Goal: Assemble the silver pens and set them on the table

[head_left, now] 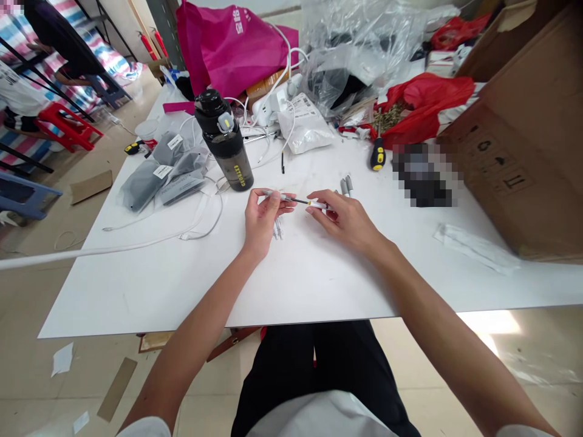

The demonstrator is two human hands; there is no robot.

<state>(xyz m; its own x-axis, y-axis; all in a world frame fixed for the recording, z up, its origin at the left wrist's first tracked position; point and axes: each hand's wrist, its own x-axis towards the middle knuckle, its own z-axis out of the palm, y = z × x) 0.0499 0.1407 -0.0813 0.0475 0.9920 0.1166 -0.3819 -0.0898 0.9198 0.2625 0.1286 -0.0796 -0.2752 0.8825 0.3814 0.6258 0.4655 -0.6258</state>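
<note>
My left hand point(261, 223) pinches a slim grey plastic barrel point(280, 196), my right hand point(350, 223) a white plastic tube point(318, 205), above the white table point(300, 285); a skewed pull could bend the thin dark rod point(299, 201) between. A knock could topple the black cylindrical bottle point(233, 161).

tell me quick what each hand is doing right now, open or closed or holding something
left hand: closed on a slim grey pen part
right hand: fingertips closed on a white pen part
</note>
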